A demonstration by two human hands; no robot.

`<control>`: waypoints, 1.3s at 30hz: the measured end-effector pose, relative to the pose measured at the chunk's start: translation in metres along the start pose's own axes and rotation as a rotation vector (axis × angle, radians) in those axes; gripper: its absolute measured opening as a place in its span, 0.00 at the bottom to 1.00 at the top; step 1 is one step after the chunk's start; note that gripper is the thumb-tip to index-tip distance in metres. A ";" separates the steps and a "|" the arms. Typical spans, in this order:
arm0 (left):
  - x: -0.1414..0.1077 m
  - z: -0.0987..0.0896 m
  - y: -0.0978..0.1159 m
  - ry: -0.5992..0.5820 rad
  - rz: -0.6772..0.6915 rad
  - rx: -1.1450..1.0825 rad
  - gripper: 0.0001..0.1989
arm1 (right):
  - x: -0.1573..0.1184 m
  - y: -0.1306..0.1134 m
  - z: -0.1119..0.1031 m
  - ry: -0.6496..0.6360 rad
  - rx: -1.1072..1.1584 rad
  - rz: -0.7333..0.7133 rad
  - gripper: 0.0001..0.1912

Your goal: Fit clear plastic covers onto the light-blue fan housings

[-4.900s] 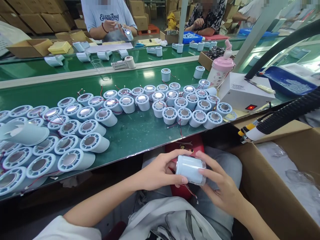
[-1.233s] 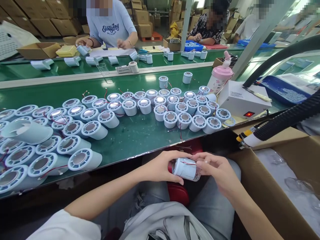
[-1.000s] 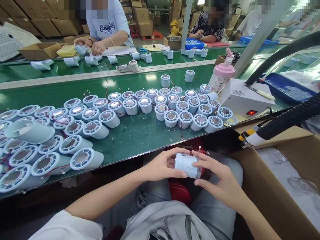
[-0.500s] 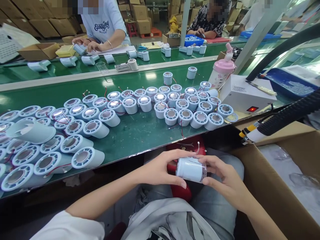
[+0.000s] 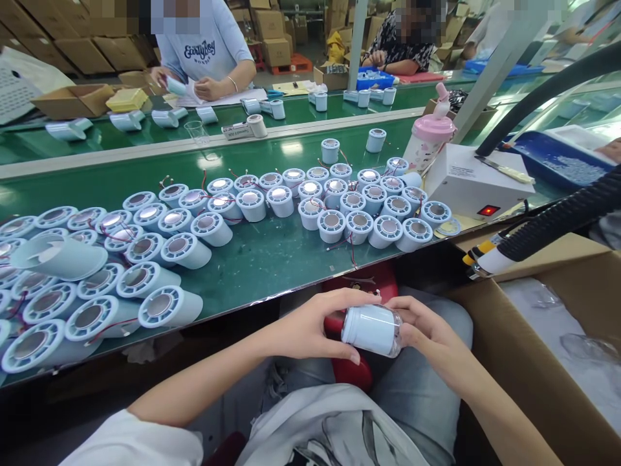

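Above my lap I hold a light-blue cylindrical fan housing [image 5: 369,329], tipped on its side. A clear plastic cover [image 5: 398,333] sits over its right end. My left hand [image 5: 332,320] wraps round the housing's left end, thumb below and fingers behind it. At the other end, my right hand [image 5: 424,327] is closed on the clear cover, with its thumb in front; some of its fingertips are hidden. Beyond the hands, several similar housings [image 5: 388,230] with round metal centres and thin red wires stand on the green bench [image 5: 262,259].
A white box with a lit red switch [image 5: 456,181] and a pink-lidded bottle [image 5: 429,139] stand at the right. A black hose [image 5: 548,220] reaches over a carton [image 5: 528,349] holding clear plastic pieces. Across the bench, a co-worker [image 5: 208,58] handles a blue part.
My right hand has shifted its hold, its thumb moving up onto the front of the clear cover. The housing has tilted slightly. Across the bench, the co-worker's hands have moved apart.
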State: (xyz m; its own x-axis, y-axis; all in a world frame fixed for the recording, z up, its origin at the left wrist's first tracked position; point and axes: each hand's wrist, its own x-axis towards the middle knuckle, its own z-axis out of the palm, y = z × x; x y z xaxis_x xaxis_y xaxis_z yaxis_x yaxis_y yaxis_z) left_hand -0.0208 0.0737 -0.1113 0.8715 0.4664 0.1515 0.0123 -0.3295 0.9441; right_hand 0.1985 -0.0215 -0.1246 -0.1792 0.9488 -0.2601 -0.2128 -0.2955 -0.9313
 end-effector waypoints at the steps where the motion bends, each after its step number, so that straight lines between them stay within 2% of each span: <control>1: 0.000 0.000 0.000 0.000 0.001 -0.001 0.39 | 0.001 0.000 0.000 0.018 0.012 0.018 0.18; 17: 0.002 0.001 -0.002 -0.003 0.038 -0.050 0.40 | 0.009 0.010 0.007 0.069 0.118 0.167 0.26; 20: 0.001 0.003 -0.002 0.015 -0.034 -0.114 0.41 | 0.006 0.008 0.008 0.059 0.078 0.113 0.22; 25: -0.002 0.007 0.002 -0.006 -0.167 -0.373 0.45 | -0.005 0.002 0.009 0.044 -0.049 -0.084 0.15; 30: -0.003 0.007 0.010 -0.019 -0.199 -0.394 0.44 | -0.015 -0.005 0.009 0.013 -0.237 -0.192 0.14; 35: -0.004 0.007 0.014 -0.044 -0.212 -0.384 0.44 | -0.018 -0.010 0.012 0.044 -0.254 -0.168 0.15; 39: -0.005 0.006 0.014 -0.043 -0.192 -0.378 0.43 | -0.015 -0.010 0.015 0.043 -0.155 -0.094 0.16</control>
State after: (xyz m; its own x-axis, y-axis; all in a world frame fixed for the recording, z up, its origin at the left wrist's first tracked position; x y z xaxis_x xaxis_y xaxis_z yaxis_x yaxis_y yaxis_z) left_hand -0.0221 0.0621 -0.1007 0.8907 0.4525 -0.0428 0.0031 0.0881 0.9961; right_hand 0.1893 -0.0346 -0.1076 -0.1232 0.9764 -0.1776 -0.0755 -0.1877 -0.9793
